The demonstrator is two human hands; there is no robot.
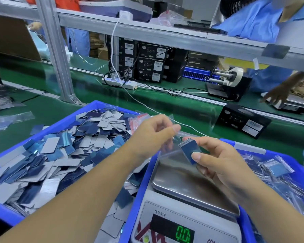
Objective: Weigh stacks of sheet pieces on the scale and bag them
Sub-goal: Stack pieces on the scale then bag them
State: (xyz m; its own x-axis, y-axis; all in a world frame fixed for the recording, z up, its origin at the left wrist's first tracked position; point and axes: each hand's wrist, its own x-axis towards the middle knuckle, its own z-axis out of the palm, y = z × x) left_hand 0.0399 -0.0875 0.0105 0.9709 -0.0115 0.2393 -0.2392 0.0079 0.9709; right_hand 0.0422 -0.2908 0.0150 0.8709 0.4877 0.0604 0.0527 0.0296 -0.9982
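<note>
The right hand (pixel 216 155) pinches a small stack of sheet pieces (pixel 189 151) between thumb and fingers, thumb pressed on the blue top face, the stack tilted with its upper end toward the other hand. The left hand (pixel 153 135) pinches the mouth of a clear plastic bag (pixel 167 146), its fingertips closed on the film just beside the stack's upper end. The bag hangs loose below the fingers, and whether the stack has entered its mouth I cannot tell through the film.

Both hands hover above the steel pan (pixel 191 186) of the scale (pixel 165 213), and nothing lies on the pan. The green display (pixel 182 235) reads 0.0.

The scale sits in the near end of a blue bin on the right (pixel 288 160), beside a pile of filled clear bags (pixel 277 169) with blue pieces inside. To the left, a second blue tray (pixel 63 123) is heaped with loose blue and grey sheet pieces (pixel 60 158), with a bundle of empty red-striped zip bags (pixel 139 118) at its far corner.

Beyond the trays runs a green conveyor belt (pixel 95 95) with a white power strip (pixel 119 83), a tape dispenser (pixel 230 81) and a black box (pixel 242 121) near it. At the far right another person's hand (pixel 275 97) rests on something flat.
</note>
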